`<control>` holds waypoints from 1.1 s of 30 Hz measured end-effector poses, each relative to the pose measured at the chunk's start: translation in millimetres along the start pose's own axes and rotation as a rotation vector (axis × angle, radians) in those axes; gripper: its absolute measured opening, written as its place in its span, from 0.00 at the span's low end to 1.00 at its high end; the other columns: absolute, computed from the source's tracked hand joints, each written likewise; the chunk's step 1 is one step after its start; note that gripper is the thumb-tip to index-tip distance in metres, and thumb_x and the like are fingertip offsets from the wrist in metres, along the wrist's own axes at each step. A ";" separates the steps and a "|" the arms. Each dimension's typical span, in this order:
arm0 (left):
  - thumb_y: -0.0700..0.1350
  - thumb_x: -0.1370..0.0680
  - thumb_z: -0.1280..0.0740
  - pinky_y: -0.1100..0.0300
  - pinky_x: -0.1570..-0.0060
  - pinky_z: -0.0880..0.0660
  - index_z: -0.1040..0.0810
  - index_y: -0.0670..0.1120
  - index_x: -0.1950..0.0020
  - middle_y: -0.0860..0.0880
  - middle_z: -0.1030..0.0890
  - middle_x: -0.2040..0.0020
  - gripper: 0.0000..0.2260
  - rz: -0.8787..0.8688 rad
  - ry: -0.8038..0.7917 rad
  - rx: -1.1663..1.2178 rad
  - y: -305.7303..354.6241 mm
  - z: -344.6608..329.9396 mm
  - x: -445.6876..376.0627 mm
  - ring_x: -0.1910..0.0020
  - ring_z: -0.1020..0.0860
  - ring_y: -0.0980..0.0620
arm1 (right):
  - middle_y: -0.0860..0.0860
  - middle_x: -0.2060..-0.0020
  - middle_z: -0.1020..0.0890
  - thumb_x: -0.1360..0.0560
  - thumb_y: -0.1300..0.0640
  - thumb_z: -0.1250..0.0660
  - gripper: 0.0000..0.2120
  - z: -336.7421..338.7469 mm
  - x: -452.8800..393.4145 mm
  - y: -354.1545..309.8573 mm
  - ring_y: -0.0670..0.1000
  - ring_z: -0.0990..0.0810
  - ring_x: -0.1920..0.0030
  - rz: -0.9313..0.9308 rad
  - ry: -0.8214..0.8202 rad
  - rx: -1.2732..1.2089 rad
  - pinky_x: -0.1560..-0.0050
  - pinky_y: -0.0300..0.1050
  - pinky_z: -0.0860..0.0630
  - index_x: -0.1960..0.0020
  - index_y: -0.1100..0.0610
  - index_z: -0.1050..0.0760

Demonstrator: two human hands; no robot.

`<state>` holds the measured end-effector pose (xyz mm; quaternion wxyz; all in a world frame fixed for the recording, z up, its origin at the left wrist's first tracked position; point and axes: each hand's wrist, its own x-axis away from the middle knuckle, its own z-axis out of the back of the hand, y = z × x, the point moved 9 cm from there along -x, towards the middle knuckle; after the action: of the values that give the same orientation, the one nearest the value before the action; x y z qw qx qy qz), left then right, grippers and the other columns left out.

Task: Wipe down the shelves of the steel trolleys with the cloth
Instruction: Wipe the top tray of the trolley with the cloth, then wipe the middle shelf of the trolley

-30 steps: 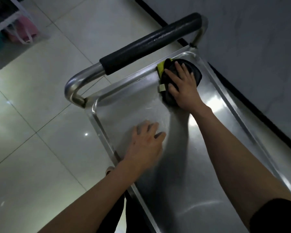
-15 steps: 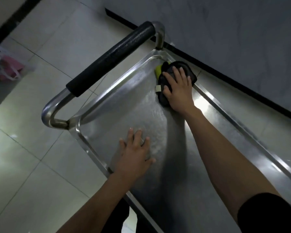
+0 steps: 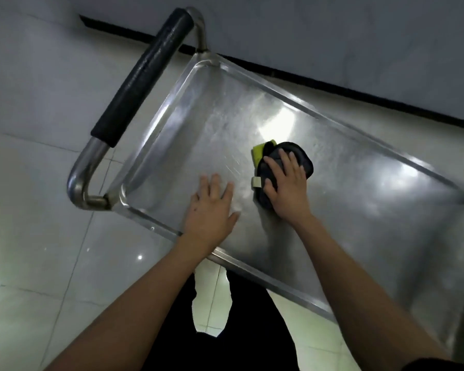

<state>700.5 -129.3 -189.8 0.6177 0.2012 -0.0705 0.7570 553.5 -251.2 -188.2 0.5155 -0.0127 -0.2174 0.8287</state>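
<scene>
Cloth [image 3: 284,162] on trolley shelf [image 3: 359,199], right hand [image 3: 288,191] atop it, left hand [image 3: 212,210] flat just left, handle [image 3: 142,76] beyond

The steel trolley shelf [image 3: 359,199] carries a dark cloth [image 3: 298,156], yellow at one edge.

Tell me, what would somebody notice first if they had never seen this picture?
Probably the big shiny steel trolley shelf filling the middle, with a bright glare on it. Then the right hand pressing a dark cloth with a yellow-green edge flat near the shelf's middle, while the left hand rests open on the steel beside it. The thick black padded handle slants along the shelf's left end.
</scene>
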 end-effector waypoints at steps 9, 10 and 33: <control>0.58 0.19 0.43 0.39 0.29 0.41 0.44 0.51 0.21 0.43 0.52 0.18 0.28 -0.296 -0.090 -0.018 -22.5 -1.4 16.2 0.20 0.54 0.38 | 0.50 0.23 0.39 0.22 0.48 0.38 0.22 -42.6 152.7 -46.8 0.54 0.49 0.21 -0.224 0.038 0.001 0.24 0.63 0.45 0.29 0.47 0.32; 0.57 0.18 0.43 0.39 0.28 0.41 0.40 0.51 0.22 0.43 0.50 0.18 0.26 -0.314 -0.098 -0.011 -22.1 0.7 20.0 0.20 0.53 0.39 | 0.51 0.22 0.40 0.22 0.45 0.39 0.22 -43.2 159.3 -49.0 0.55 0.48 0.21 -0.242 0.056 0.033 0.25 0.63 0.44 0.28 0.46 0.33; 0.50 0.19 0.37 0.46 0.35 0.30 0.24 0.50 0.30 0.49 0.23 0.32 0.18 -0.194 0.028 0.129 -20.1 -27.5 243.9 0.32 0.29 0.46 | 0.53 0.32 0.26 0.25 0.56 0.33 0.19 -40.2 299.6 -69.3 0.58 0.30 0.35 -0.275 0.298 -0.325 0.34 0.55 0.32 0.33 0.53 0.24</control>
<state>675.9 106.2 -122.1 0.6746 0.2359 0.0070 0.6994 482.0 46.4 -137.8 0.6408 -0.1877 -0.2693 0.6940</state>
